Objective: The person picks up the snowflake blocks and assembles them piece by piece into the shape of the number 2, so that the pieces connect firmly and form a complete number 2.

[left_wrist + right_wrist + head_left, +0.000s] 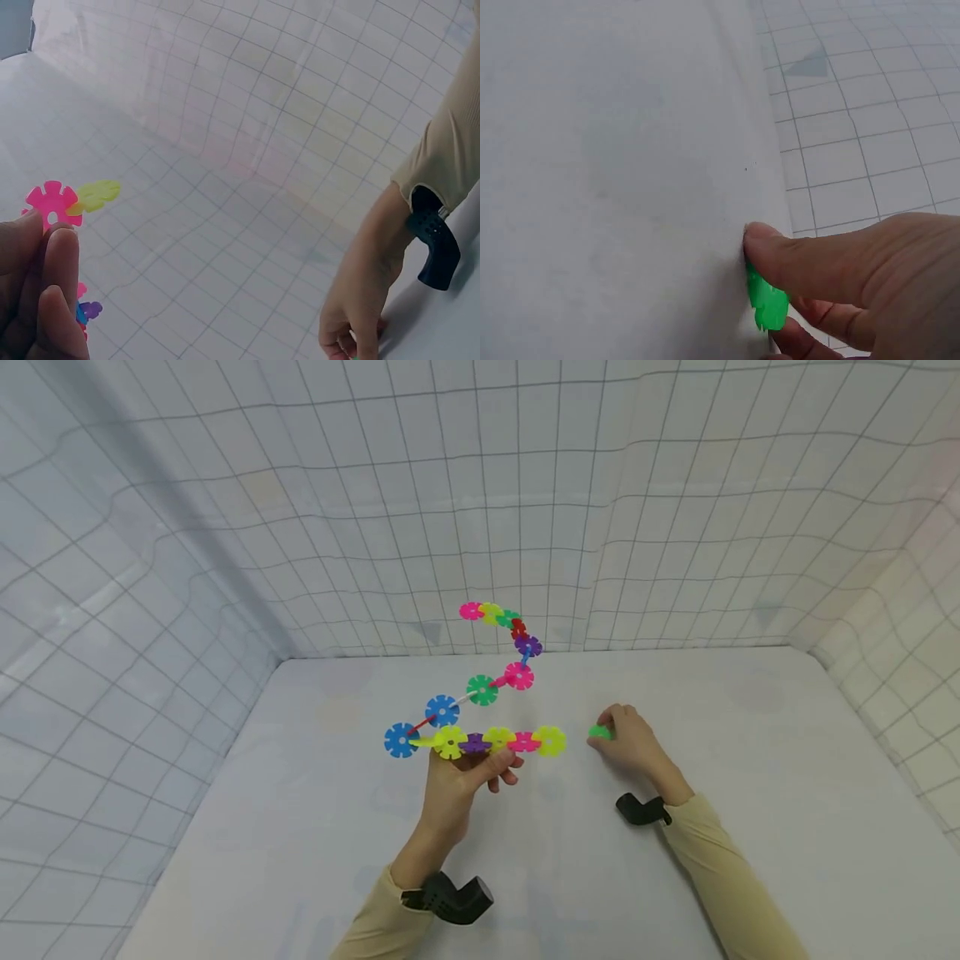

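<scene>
A chain of slotted plastic snowflake discs (482, 691) in blue, green, pink, yellow, purple and red bends in a zigzag. My left hand (453, 789) holds it up by its near row, with thumb and fingers pinching close to a pink disc (51, 204). That row ends at the right in a yellow disc (551, 741). To the right, my right hand (633, 743) pinches a loose green disc (601, 732) between thumb and fingers, low over the table. In the right wrist view the green disc (768, 300) is seen nearly edge-on.
Both hands work over a white table (300, 827). Behind it and at the sides stand pale walls with a dark grid (480, 485). Each wrist wears a black camera mount, the left one (457, 900) close to the table's front.
</scene>
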The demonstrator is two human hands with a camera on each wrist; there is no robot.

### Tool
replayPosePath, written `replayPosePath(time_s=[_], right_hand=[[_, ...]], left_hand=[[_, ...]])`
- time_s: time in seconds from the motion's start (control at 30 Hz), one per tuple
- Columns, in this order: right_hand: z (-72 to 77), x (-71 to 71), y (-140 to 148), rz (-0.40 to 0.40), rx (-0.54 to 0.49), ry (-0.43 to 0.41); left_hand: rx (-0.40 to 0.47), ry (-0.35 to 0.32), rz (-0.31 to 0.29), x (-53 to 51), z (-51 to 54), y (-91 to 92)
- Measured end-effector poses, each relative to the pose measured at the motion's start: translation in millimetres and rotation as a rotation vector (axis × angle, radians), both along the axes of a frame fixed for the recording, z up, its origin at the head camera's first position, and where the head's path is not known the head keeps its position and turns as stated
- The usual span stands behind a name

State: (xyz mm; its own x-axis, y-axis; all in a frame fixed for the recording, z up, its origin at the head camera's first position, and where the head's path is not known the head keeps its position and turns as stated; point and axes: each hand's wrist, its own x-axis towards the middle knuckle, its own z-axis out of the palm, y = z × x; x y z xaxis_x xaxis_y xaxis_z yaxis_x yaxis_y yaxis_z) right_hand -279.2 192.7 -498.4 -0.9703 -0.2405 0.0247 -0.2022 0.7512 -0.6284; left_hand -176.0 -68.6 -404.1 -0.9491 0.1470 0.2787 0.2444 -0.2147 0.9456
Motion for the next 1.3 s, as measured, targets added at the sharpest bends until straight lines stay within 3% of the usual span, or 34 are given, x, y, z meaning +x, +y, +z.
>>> replayPosePath(time_s=[0.2, 0.33, 0.53, 0.83, 1.1, 1.3], right_hand=[[-1.5, 6.8, 4, 0.066, -0.077, 0.022], [2.0, 12.7, 6, 0.117, -0.214, 0.008], [36.6, 28.3, -1, 0.236, -0.531, -0.154], [103.5, 65.0, -19, 0.357, -0.878, -0.203], [117.3, 85.4, -28, 0.322, -1.012, -0.212], [118.8, 90.0, -27, 0.362, -1.066, -0.19]], left_hand=[[0.005, 0.017, 0.022, 0.9, 3.2, -3.5], [0.017, 0.033, 0.015, 0.1, 4.0, -4.4], [0.013, 0.026, 0.014, -0.6, 3.1, -3.9], [0.011, 0.032, 0.028, 1.9, 4.2, -3.8], [0.019, 0.043, 0.014, 4.3, 6.9, -6.4], [0.02, 0.044, -0.008, 5.7, 6.6, -5.7]])
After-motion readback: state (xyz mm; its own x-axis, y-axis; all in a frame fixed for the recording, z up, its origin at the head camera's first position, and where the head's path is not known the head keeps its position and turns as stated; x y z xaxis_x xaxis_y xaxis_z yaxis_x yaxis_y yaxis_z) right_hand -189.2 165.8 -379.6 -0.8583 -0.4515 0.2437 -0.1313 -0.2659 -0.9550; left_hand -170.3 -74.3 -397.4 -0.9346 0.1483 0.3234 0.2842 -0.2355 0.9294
